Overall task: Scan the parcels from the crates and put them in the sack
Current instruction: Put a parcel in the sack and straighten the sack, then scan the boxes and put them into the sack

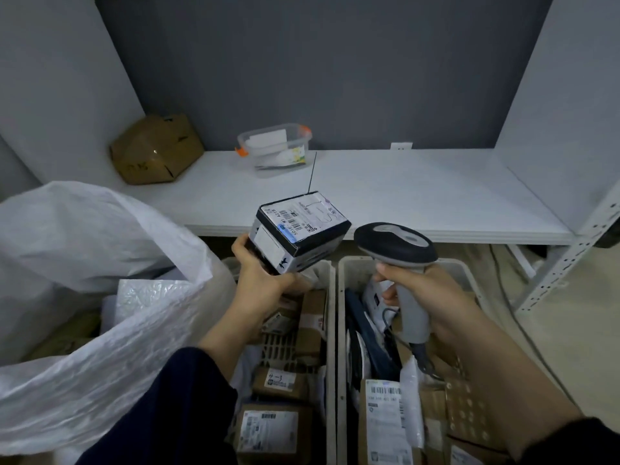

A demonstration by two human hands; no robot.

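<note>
My left hand (260, 280) grips the box (298, 231), my right hand (432, 297) the scanner (396, 245); tilted label could misread, box could slip.

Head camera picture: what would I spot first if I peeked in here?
Right in the middle, the left hand holds up a black-and-white parcel with barcode labels, and the right hand grips a grey scanner just beside it. A big white sack gapes open on the left, and two crates full of parcels sit below the hands.
</note>
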